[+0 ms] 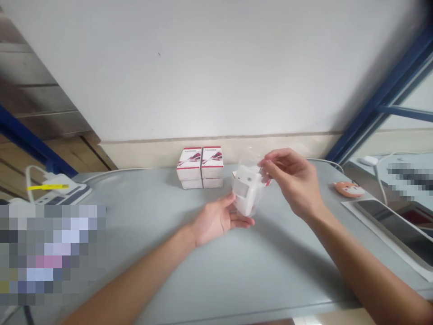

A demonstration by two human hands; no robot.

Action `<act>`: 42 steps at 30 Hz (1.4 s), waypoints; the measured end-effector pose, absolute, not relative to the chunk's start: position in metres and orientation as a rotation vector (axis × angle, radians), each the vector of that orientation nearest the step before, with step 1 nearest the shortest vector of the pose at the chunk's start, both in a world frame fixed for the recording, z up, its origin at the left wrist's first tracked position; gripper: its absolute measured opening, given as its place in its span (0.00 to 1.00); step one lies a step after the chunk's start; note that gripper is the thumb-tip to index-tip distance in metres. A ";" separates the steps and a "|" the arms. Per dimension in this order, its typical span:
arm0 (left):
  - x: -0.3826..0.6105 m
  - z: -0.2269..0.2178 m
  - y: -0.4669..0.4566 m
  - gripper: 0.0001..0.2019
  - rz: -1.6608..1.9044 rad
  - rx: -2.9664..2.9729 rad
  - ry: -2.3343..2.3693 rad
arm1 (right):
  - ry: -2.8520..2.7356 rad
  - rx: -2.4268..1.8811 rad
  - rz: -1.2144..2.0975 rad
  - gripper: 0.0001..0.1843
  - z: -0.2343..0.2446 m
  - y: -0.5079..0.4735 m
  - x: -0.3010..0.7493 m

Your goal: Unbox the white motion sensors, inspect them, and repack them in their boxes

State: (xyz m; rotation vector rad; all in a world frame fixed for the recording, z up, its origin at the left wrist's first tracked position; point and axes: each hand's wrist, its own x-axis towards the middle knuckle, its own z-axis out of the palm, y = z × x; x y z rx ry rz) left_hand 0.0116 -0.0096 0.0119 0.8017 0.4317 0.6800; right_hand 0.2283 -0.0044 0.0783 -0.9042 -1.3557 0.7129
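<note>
A small white device in a clear plastic bag (246, 192) is held above the grey table (237, 271). My left hand (218, 220) cups it from below, palm up, fingers curled round its lower side. My right hand (292, 180) pinches the bag's top edge between thumb and fingers. Behind the bag, against the wall, stand two stacks of white boxes with red markings (200, 167).
A white charger with a cable and yellow tag (54, 186) lies at the far left. At the right are an orange animal-shaped item (348, 188), a tablet-like screen (392, 225) and a white cable (379, 176). A blue frame (379, 99) rises at the right.
</note>
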 end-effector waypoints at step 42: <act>0.009 0.013 -0.011 0.29 0.692 0.753 0.445 | -2.044 -1.455 0.267 0.21 0.053 0.021 0.224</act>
